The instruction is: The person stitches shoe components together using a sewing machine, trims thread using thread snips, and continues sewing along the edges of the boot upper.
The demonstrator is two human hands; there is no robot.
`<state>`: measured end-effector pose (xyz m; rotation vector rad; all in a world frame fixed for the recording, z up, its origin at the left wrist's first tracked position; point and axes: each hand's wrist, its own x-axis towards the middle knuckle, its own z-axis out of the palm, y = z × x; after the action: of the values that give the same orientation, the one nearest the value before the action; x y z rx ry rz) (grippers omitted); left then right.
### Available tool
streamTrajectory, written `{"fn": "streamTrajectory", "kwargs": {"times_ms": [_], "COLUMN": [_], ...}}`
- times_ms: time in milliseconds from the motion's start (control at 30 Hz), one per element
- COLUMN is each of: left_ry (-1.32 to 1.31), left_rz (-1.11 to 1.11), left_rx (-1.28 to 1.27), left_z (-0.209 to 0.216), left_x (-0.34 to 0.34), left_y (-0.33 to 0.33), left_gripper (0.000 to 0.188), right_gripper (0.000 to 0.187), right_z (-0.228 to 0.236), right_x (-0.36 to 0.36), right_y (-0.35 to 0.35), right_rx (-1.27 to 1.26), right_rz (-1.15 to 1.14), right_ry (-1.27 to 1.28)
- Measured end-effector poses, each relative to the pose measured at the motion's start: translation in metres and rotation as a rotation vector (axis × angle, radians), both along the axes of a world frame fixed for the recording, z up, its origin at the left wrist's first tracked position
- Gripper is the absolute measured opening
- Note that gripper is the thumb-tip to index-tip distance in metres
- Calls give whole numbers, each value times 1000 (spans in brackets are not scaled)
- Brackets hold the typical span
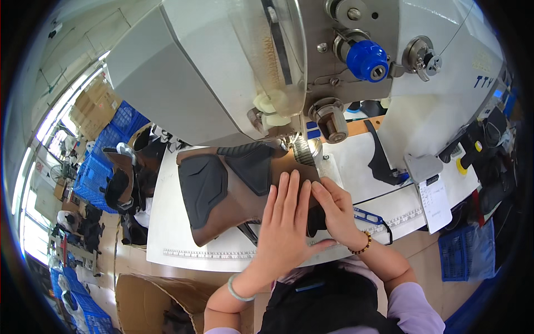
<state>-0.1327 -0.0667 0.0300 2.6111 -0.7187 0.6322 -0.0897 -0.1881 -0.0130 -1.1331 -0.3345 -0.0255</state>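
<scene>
A brown leather boot upper with raised black panels lies on the white sewing table, its far right part beneath the stitching area of a large sewing machine. My left hand rests flat on the leather, fingers stretched toward the machine and thumb pointing right. Close beside it, my right hand grips the upper's right edge with its fingers together; its thumb is hidden. A ridged metal wheel sits just beyond my fingertips. The needle tip cannot be made out.
A blue tool and a ruler strip lie near the table's front edge. A black cut piece is on the right side. An open cardboard box stands below left; blue crates and dark boots are farther left.
</scene>
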Motion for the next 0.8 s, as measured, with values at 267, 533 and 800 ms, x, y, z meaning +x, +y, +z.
{"fn": "streamTrajectory", "kwargs": {"times_ms": [267,533,800], "left_ry": [-133,-168,-236], "left_rz": [147,117,170], "left_rx": [-21,-30,58], "left_z": [13,4,7], "left_x": [20,29,27], "left_y": [37,36,34], "left_gripper": [49,45,43], "right_gripper": [42,43,27], "right_z": [10,4,3], "right_x": [0,12,11], "right_y": [-9,-7,-6], "right_rx": [-68,-144,-41], "right_rz": [176,377,366], "right_ry": [3,139,237]}}
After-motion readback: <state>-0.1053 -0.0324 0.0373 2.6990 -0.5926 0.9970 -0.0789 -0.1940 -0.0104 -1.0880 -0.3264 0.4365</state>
